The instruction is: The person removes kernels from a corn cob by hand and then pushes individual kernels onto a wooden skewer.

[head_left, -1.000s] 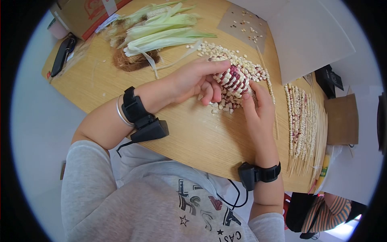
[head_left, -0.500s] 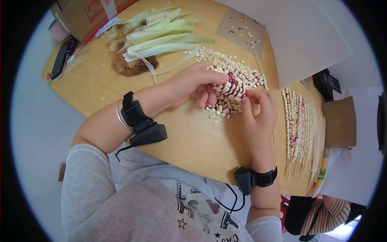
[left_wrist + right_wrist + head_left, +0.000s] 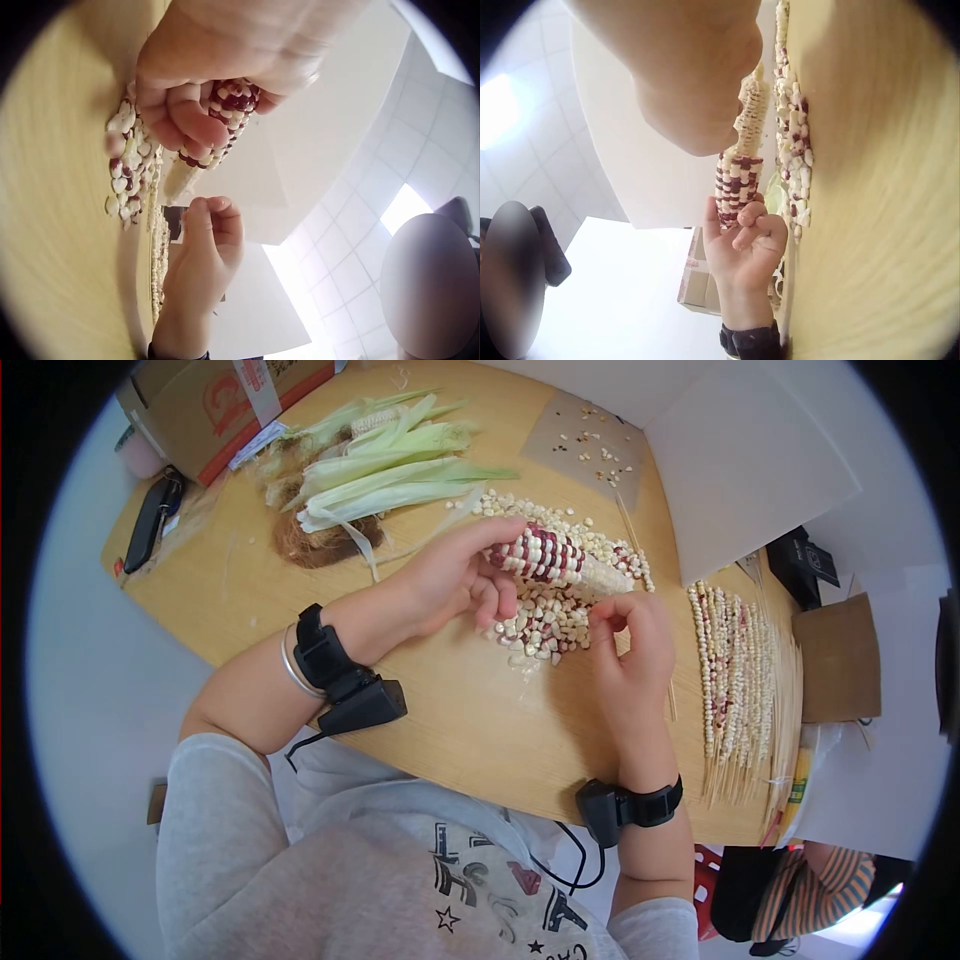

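A corn cob (image 3: 545, 557) with rows of white and dark red kernels is gripped by my left hand (image 3: 455, 575), thumb along its top and fingers beneath. Its far end (image 3: 754, 112) is stripped to bare pale core and points toward my right hand (image 3: 635, 640). That hand is off the kernels, fingers curled, thumb and fingertips drawn together near the bare end. In the left wrist view the right fingertips (image 3: 210, 204) meet just below the core; whether a kernel sits between them I cannot tell. Loose kernels (image 3: 545, 625) lie heaped on the table under the cob.
Corn husks (image 3: 390, 480) and brown silk lie at the back left near a cardboard box (image 3: 235, 405). Skewers threaded with kernels (image 3: 735, 670) line the right side. A grey sheet (image 3: 560, 445) with scattered kernels is at the back, beside an upright white panel (image 3: 760, 470).
My right hand has come away from the kernels, its fingers curling in. The left hand has shifted slightly left with the cob, whose bare end now shows.
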Demonstrator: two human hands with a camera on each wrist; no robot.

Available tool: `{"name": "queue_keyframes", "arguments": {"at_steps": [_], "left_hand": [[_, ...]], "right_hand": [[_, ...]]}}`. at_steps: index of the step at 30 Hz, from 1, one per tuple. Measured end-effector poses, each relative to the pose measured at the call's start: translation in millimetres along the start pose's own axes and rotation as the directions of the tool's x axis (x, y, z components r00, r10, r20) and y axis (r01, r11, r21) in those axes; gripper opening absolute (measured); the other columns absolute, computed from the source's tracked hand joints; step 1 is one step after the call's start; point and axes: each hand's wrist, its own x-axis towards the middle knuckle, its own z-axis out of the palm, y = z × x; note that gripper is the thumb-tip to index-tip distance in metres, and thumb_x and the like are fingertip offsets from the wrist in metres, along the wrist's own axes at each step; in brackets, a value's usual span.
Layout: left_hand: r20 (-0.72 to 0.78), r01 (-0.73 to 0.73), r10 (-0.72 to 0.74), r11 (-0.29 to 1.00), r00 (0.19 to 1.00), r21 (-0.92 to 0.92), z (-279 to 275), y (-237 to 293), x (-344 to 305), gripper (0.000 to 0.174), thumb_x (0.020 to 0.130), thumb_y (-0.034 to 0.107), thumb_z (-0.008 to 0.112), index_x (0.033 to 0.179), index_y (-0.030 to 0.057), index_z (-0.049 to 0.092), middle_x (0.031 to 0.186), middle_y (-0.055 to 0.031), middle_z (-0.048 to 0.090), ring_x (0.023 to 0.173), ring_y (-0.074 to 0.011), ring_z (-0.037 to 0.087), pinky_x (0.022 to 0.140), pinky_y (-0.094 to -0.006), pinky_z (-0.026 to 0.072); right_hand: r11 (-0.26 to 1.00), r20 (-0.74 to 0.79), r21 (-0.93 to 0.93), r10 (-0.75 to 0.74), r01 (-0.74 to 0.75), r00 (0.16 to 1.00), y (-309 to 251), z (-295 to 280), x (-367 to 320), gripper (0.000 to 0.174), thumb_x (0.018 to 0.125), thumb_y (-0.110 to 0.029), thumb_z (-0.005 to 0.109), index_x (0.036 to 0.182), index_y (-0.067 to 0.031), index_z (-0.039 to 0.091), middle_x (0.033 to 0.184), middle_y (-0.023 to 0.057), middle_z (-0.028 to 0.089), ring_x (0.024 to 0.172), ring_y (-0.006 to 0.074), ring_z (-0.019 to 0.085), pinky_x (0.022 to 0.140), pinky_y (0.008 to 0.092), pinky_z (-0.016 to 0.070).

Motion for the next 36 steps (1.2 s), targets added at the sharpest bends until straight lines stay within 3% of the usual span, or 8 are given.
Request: {"name": "queue_keyframes", "arguments": {"at_steps": [4,7,13,18,22,28,35,36], "left_hand": [[-0.013,0.010,-0.010,1.000,1.000,0.000,0.0,1.5,-0.3,0.044,0.093,0.041,0.041,0.099,0.0006,0.057,0.063,-0.0155,0.060,0.039,-0.0161,0.053,0.037,-0.0229,0.0438],[0.040,0.009,-0.010,0.999,0.999,0.035,-2.3,0.5,0.0,0.045,0.094,0.041,0.040,0.099,0.0001,0.057,0.062,-0.0155,0.060,0.040,-0.0160,0.054,0.035,-0.0218,0.0426],[0.008,-0.044,0.043,0.998,0.999,0.045,-1.8,-1.6,0.8,0.044,0.092,0.044,0.045,0.090,0.0018,0.058,0.071,-0.0098,0.062,0.042,-0.0132,0.053,0.032,-0.0211,0.0386],[0.038,-0.048,0.041,0.983,0.998,0.177,1.6,1.2,-1.1,0.045,0.093,0.044,0.042,0.092,0.0021,0.056,0.071,-0.0094,0.062,0.043,-0.0133,0.056,0.030,-0.0203,0.0398],[0.055,-0.045,0.036,0.984,0.998,0.171,5.5,1.7,-3.5,0.045,0.094,0.044,0.042,0.091,0.0018,0.056,0.069,-0.0089,0.062,0.043,-0.0129,0.056,0.030,-0.0204,0.0402],[0.066,-0.041,0.027,0.974,0.997,0.222,1.5,0.4,-1.7,0.046,0.094,0.044,0.039,0.091,0.0014,0.056,0.070,-0.0104,0.062,0.042,-0.0135,0.056,0.029,-0.0206,0.0392],[-0.009,-0.029,0.032,0.969,0.999,0.244,3.3,0.0,-2.4,0.054,0.091,0.052,0.041,0.087,0.0021,0.060,0.062,-0.0083,0.059,0.040,-0.0114,0.052,0.032,-0.0196,0.0363],[0.008,0.005,-0.007,0.976,1.000,0.218,-0.6,0.9,-2.3,0.054,0.091,0.052,0.041,0.087,0.0020,0.060,0.063,-0.0084,0.059,0.040,-0.0114,0.052,0.031,-0.0198,0.0361]], "right_hand": [[1.000,-0.018,0.028,-0.005,0.005,1.000,-0.7,1.9,-1.0,0.012,0.075,0.003,0.060,0.084,-0.0032,0.055,0.079,0.0095,0.055,0.068,0.0228,0.055,0.066,0.0345,0.0411],[0.997,-0.108,0.037,0.075,-0.071,0.991,-2.8,1.4,-1.9,0.016,0.076,-0.001,0.061,0.091,-0.0036,0.058,0.084,0.0109,0.055,0.077,0.0240,0.055,0.072,0.0348,0.0413],[0.986,-0.124,-0.159,-0.064,0.044,0.990,-3.2,-1.2,0.9,0.035,0.077,-0.015,0.065,0.109,-0.0028,0.057,0.106,0.0164,0.053,0.100,0.0315,0.050,0.087,0.0397,0.0375],[0.998,0.038,-0.051,0.037,-0.035,0.999,4.4,2.0,-3.1,0.039,0.082,-0.028,0.061,0.111,-0.0013,0.057,0.103,0.0153,0.059,0.098,0.0294,0.053,0.087,0.0401,0.0365],[0.983,0.080,0.053,0.172,-0.176,0.982,-1.3,1.6,-2.0,0.030,0.082,-0.022,0.059,0.105,-0.0022,0.060,0.096,0.0134,0.062,0.093,0.0291,0.056,0.085,0.0388,0.0378],[0.994,0.048,0.013,0.109,-0.110,0.993,1.2,2.4,-1.7,0.027,0.081,-0.017,0.058,0.104,-0.0036,0.061,0.095,0.0133,0.062,0.092,0.0297,0.056,0.083,0.0386,0.0386],[0.986,0.046,0.062,0.155,-0.158,0.987,-0.2,2.3,-1.0,0.026,0.081,-0.016,0.059,0.104,-0.0033,0.061,0.094,0.0127,0.060,0.090,0.0295,0.056,0.082,0.0378,0.0398],[0.991,-0.023,0.058,0.123,-0.122,0.992,-2.2,2.3,0.1,0.025,0.079,-0.014,0.060,0.102,-0.0033,0.061,0.095,0.0125,0.059,0.090,0.0294,0.055,0.081,0.0377,0.0403]]}}
